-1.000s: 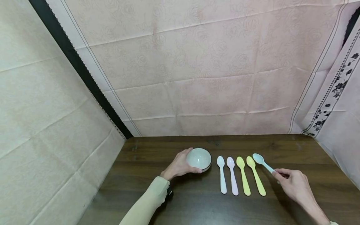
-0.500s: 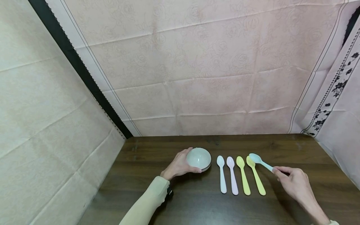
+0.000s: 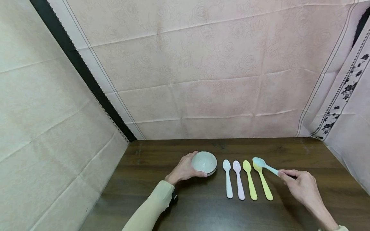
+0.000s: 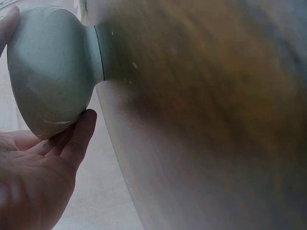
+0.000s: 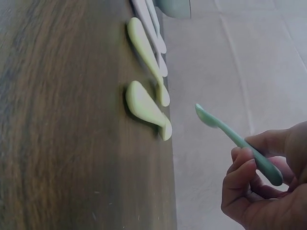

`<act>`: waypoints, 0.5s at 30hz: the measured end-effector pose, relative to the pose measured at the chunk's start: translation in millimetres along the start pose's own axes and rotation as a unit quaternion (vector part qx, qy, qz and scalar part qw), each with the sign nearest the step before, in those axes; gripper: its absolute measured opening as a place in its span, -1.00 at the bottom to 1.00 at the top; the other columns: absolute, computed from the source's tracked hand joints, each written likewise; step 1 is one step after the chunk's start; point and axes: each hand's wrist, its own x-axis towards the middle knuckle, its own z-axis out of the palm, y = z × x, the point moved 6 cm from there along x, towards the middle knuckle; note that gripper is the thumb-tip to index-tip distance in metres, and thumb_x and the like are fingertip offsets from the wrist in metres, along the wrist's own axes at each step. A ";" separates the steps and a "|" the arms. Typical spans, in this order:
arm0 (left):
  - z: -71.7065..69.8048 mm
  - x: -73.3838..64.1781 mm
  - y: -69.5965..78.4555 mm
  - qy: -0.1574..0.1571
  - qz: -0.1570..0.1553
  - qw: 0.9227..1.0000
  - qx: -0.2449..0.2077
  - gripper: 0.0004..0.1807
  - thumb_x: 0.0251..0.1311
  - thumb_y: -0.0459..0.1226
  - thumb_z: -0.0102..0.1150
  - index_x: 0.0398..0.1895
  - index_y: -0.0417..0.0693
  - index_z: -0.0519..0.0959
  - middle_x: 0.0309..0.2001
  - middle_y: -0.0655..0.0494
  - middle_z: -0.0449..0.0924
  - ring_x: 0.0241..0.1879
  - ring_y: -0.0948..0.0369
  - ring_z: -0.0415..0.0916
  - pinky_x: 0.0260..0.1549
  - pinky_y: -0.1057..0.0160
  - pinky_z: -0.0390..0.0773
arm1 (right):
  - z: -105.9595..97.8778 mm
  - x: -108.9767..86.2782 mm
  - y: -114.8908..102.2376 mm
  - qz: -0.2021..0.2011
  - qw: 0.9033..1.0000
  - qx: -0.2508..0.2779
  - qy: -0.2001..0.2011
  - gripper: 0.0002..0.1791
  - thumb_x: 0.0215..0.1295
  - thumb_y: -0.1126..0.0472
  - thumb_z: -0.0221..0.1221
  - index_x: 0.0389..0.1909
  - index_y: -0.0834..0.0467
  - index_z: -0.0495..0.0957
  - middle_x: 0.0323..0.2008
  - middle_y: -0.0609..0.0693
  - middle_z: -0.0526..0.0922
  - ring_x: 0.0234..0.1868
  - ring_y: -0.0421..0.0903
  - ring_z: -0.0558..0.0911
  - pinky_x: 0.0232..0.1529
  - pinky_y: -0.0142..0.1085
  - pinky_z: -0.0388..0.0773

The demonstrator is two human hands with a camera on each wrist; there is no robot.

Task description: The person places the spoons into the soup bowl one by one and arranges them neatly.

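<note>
In the head view my left hand (image 3: 185, 168) grips the side of a small pale green-grey bowl (image 3: 204, 162), thumb at the front and fingers behind. The left wrist view shows the bowl's (image 4: 50, 72) foot at the wooden surface. My right hand (image 3: 302, 186) pinches the handle of a light blue spoon (image 3: 270, 168) held above the table. Its head overlaps the bowl end of the rightmost yellow-green spoon (image 3: 265, 184) from the camera's angle. In the right wrist view the held spoon (image 5: 235, 139) is apart from the spoons lying down.
Beside the bowl, a pale blue spoon (image 3: 228, 181), a lilac spoon (image 3: 239, 183) and another yellow-green spoon (image 3: 251, 183) lie in a row on the dark wooden table (image 3: 202, 211). Pale cloth (image 3: 216, 80) hangs behind the table and at both sides.
My right hand has shifted slightly left with the light blue spoon, whose head now covers part of the rightmost yellow-green spoon. The left hand and bowl stay put.
</note>
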 end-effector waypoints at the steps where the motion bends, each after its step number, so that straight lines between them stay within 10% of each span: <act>1: -0.1 0.0 0.0 0.000 -0.002 1.000 -0.001 0.30 -0.03 0.17 0.72 0.70 -0.18 0.25 0.58 -0.25 0.41 0.46 -0.17 0.47 0.35 -0.18 0.60 | -0.3 -0.4 -0.5 0.003 1.000 0.002 0.001 -0.63 0.56 -0.03 0.29 0.00 0.17 0.86 -0.47 -0.05 0.83 -0.46 -0.40 0.44 -0.44 -0.31 0.32; 15: -0.3 -0.6 0.4 -0.002 -0.008 1.000 -0.011 0.29 -0.02 0.16 0.72 0.71 -0.15 0.24 0.59 -0.24 0.41 0.43 -0.13 0.51 0.36 -0.14 0.60 | -2.2 -4.4 -11.8 0.018 0.999 0.030 0.012 -0.65 0.49 -0.09 0.37 -0.04 0.11 0.89 -0.39 -0.02 0.88 -0.45 -0.42 0.46 -0.42 -0.33 0.34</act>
